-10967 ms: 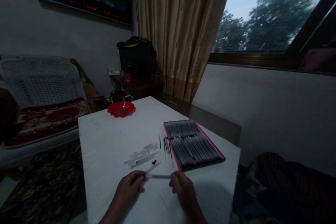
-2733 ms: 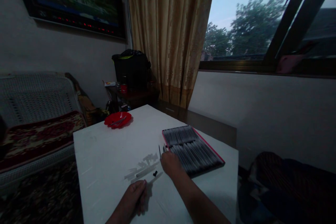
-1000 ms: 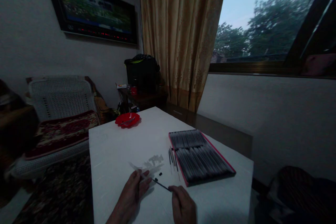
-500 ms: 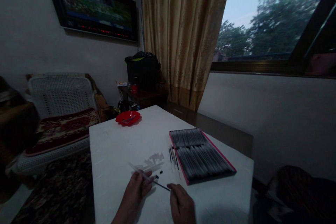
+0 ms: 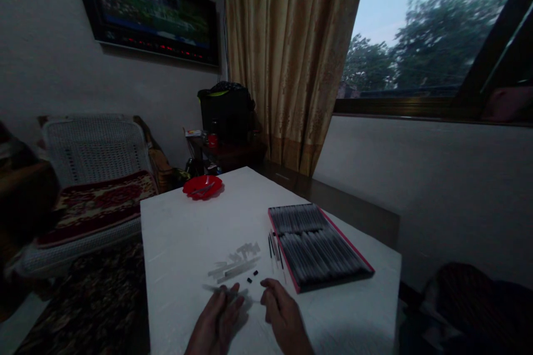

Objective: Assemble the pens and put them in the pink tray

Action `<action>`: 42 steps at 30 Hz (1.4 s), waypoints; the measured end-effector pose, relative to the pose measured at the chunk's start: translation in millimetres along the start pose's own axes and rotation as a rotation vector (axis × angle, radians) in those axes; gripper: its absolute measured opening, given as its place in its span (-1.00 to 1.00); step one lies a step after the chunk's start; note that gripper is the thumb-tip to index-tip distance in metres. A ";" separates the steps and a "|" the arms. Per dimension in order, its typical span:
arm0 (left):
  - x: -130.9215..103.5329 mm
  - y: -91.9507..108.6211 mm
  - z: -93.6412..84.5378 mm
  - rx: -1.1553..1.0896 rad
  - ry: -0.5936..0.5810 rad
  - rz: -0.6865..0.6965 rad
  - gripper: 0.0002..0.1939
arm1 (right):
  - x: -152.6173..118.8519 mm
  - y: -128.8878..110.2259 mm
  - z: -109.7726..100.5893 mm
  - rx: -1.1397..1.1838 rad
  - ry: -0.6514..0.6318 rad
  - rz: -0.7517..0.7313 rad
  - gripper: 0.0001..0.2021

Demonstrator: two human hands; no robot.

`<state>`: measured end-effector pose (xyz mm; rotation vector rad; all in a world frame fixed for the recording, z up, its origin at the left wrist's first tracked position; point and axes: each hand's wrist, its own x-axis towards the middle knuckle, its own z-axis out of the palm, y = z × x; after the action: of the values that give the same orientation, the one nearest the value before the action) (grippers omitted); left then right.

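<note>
Near the table's front, my left hand (image 5: pixel 221 313) is closed on a thin translucent strip (image 5: pixel 212 287) whose end juts out to the left. My right hand (image 5: pixel 281 308) has its fingers bent together, with a faint thin piece (image 5: pixel 257 302) at the fingertips. Two small black pieces (image 5: pixel 252 276) lie just beyond my hands. A pile of translucent strips (image 5: pixel 237 260) lies farther up the table. To the right is a pink-edged tray (image 5: pixel 350 244) filled with rows of thin dark-and-clear sticks. Several slim sticks (image 5: pixel 275 249) lie along its left side.
A red scalloped dish (image 5: pixel 202 194) holding thin items stands at the white table's (image 5: pixel 175 233) far left. Behind are a wicker chair (image 5: pixel 95 144), a side table with a black box (image 5: pixel 227 113), and a curtain (image 5: pixel 287 55). A low ledge (image 5: pixel 358 199) runs along the right.
Both hands have shifted; the left is slightly lower. The dark rod that stretched between them is no longer clearly seen. The two black pieces are now uncovered.
</note>
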<state>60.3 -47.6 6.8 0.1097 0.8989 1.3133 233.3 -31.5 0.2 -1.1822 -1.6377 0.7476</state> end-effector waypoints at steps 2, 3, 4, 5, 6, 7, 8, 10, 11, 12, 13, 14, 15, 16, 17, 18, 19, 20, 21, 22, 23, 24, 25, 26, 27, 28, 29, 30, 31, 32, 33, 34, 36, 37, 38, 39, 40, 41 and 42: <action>-2.1 9.2 -0.7 -0.091 0.028 -0.024 -0.89 | 9.1 0.9 0.2 -0.183 0.047 -0.034 -0.68; -2.4 11.8 -1.0 -0.119 0.031 -0.037 -0.89 | 13.6 0.9 2.0 -0.285 0.044 -0.058 -0.70; -2.3 12.9 -1.4 -0.134 0.026 -0.047 -0.87 | 17.8 0.4 4.7 -0.381 0.018 -0.073 -0.71; -1.7 12.8 -1.9 -0.134 0.018 -0.050 -0.86 | 21.5 -0.9 8.1 -0.469 -0.022 -0.068 -0.71; -0.8 11.7 -2.4 -0.126 0.015 -0.039 -0.87 | 24.6 -2.9 11.9 -0.550 -0.067 -0.051 -0.70; 0.2 10.0 -3.1 -0.110 0.011 -0.027 -0.87 | 27.0 -5.4 15.8 -0.621 -0.105 -0.030 -0.70; 1.2 8.2 -3.9 -0.091 0.002 -0.019 -0.88 | 28.9 -8.1 19.4 -0.680 -0.133 -0.011 -0.73; 2.6 5.1 -5.6 -0.056 -0.028 -0.009 -0.85 | 30.6 -12.3 24.9 -0.759 -0.146 0.019 -0.80; 2.8 4.1 -6.3 -0.046 -0.045 -0.011 -0.83 | 30.5 -13.0 26.4 -0.773 -0.135 0.024 -0.81; 2.9 3.5 -6.8 -0.043 -0.059 -0.015 -0.81 | 29.6 -12.6 27.1 -0.764 -0.113 0.022 -0.82; 2.7 3.1 -7.0 -0.046 -0.063 -0.011 -0.79 | 28.1 -10.9 26.9 -0.730 -0.081 0.014 -0.81; 2.4 2.9 -6.9 -0.052 -0.064 -0.005 -0.77 | 25.8 -8.1 26.0 -0.668 -0.042 0.008 -0.81; 2.1 2.7 -6.4 -0.056 -0.065 -0.001 -0.76 | 22.8 -4.3 24.5 -0.579 -0.002 0.006 -0.82; 1.8 2.5 -5.3 -0.058 -0.067 -0.002 -0.74 | 19.3 0.1 22.7 -0.469 0.036 0.011 -0.84; 1.6 2.1 -3.8 -0.055 -0.070 0.000 -0.72 | 15.4 4.6 20.7 -0.348 0.072 0.025 -0.85; 1.6 1.5 -1.8 -0.046 -0.076 0.005 -0.70 | 11.4 9.1 18.7 -0.224 0.102 0.045 -0.85; 1.7 0.8 0.7 -0.032 -0.084 0.013 -0.68 | 7.5 13.0 16.9 -0.105 0.127 0.066 -0.81; 2.1 0.0 3.5 -0.015 -0.093 0.021 -0.66 | 4.2 16.2 15.4 0.002 0.150 0.087 -0.74; 2.7 -0.8 6.4 0.002 -0.097 0.033 -0.65 | 1.5 18.4 14.3 0.096 0.169 0.110 -0.66; 3.6 -1.7 9.3 0.018 -0.098 0.044 -0.64 | -0.3 19.8 13.4 0.176 0.183 0.137 -0.60; 4.7 -2.6 11.9 0.030 -0.097 0.057 -0.64 | -1.3 20.2 12.8 0.241 0.192 0.173 -0.56; 5.9 -3.3 14.1 0.038 -0.092 0.067 -0.64 | -1.4 20.0 12.4 0.294 0.196 0.217 -0.54; 7.0 -3.8 15.9 0.043 -0.088 0.073 -0.65 | -1.0 19.2 12.0 0.335 0.196 0.266 -0.53; 7.9 -4.2 17.1 0.046 -0.087 0.075 -0.66 | -0.3 18.2 11.8 0.365 0.193 0.313 -0.52; 8.5 -4.4 17.8 0.048 -0.089 0.072 -0.65 | 0.5 17.2 11.5 0.387 0.188 0.345 -0.52; 8.7 -4.4 18.1 0.050 -0.093 0.066 -0.64 | 1.2 16.3 11.4 0.400 0.181 0.354 -0.53; 8.6 -4.4 18.1 0.052 -0.098 0.060 -0.61 | 1.6 15.7 11.3 0.405 0.173 0.339 -0.55; 8.3 -4.3 17.9 0.055 -0.106 0.055 -0.59 | 1.7 15.4 11.3 0.404 0.165 0.308 -0.57; 7.8 -4.4 17.6 0.059 -0.114 0.052 -0.57 | 1.5 15.2 11.5 0.402 0.158 0.272 -0.59; 7.2 -4.5 17.4 0.064 -0.121 0.051 -0.55 | 1.1 15.2 11.9 0.404 0.155 0.242 -0.60; 6.8 -4.7 17.2 0.071 -0.128 0.050 -0.53 | 0.5 15.0 12.5 0.409 0.151 0.222 -0.61; 6.5 -5.2 17.0 0.079 -0.134 0.048 -0.51 | -0.1 14.6 13.3 0.414 0.146 0.212 -0.62; 6.4 -6.5 16.8 0.100 -0.145 0.053 -0.49 | -1.3 12.6 15.2 0.420 0.122 0.197 -0.65; 6.6 -7.3 16.6 0.111 -0.153 0.058 -0.50 | -1.8 10.9 16.0 0.415 0.103 0.187 -0.67; 6.8 -8.1 16.5 0.122 -0.163 0.063 -0.51 | -2.3 8.8 16.6 0.402 0.085 0.178 -0.70; 6.9 -8.9 16.3 0.132 -0.172 0.070 -0.53 | -2.6 6.5 16.8 0.387 0.068 0.170 -0.72; 7.0 -9.5 16.2 0.142 -0.181 0.077 -0.54 | -3.0 4.2 16.8 0.370 0.056 0.162 -0.74; 7.0 -10.1 16.1 0.151 -0.186 0.086 -0.54 | -3.3 2.0 16.4 0.351 0.050 0.154 -0.76; 6.9 -10.4 16.2 0.160 -0.191 0.093 -0.54 | -3.5 0.1 15.8 0.331 0.046 0.145 -0.79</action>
<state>78.5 -38.1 8.6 0.3994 0.8422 1.2909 218.9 -34.0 -6.8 -1.0766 -1.3371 1.0316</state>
